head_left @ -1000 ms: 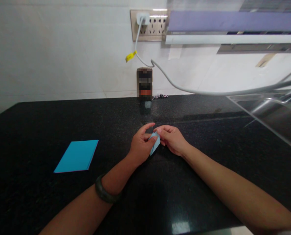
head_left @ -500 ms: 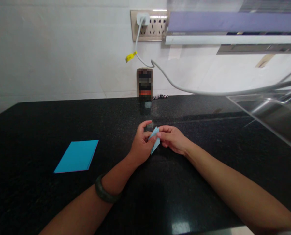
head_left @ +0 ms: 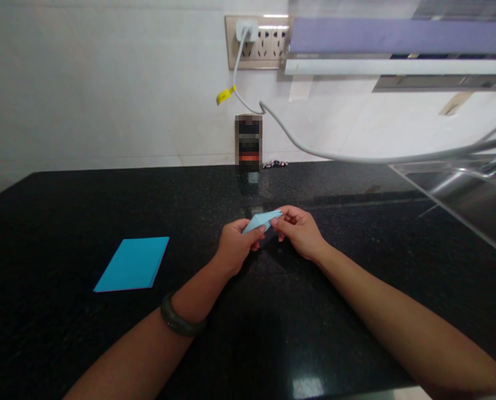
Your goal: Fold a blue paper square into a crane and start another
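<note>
Folded pale-blue paper (head_left: 259, 220), R of & a bit beyond the bright-blue paper stack (head_left: 133, 264) on a blk counter (head_left: 272, 344), is held btwn both hands. L hand (head_left: 236, 244) pinches the end nearer the stack, thumb on top; R hand (head_left: 300, 230) pinches the end farther away. Metal sink (head_left: 468, 200) sits well R of the stack.

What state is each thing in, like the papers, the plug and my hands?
Pale blue paper: folded, held in both hands
Left hand: gripping the paper's left end
Right hand: pinching its right end
Bright blue paper: flat on the counter
Plug: in the wall socket
Yellow tag: attached to the cable
Dark object: upright, details blurred
</note>
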Demonstrator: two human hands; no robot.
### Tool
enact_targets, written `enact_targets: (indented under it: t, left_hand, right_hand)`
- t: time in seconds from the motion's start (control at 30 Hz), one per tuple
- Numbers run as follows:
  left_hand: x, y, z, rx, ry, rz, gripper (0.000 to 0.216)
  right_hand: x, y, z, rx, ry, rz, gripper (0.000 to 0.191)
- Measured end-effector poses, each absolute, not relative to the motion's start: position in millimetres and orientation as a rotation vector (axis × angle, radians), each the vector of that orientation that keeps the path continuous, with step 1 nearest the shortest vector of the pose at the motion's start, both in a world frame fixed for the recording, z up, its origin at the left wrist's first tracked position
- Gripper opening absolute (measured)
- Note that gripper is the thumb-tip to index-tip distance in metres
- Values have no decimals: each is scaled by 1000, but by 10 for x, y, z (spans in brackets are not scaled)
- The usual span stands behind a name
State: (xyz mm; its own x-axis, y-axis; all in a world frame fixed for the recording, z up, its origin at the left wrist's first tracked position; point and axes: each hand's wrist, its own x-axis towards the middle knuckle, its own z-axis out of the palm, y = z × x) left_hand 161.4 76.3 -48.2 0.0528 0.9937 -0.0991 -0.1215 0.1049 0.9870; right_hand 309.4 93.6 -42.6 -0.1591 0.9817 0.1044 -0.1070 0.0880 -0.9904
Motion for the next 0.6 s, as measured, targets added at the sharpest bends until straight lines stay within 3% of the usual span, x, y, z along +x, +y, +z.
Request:
enact_targets:
  t: [0.3, 0.6]
  left_hand:
    - [1589, 819, -521, 953, 985, 1347, 25]
    - [1603, 783, -499, 968, 1036, 1249, 24]
  right_hand:
    - [3115, 906, -449, -1076, -1493, 1474, 17]
    - [3036, 883, -439, -1073, -1265, 1397, 28]
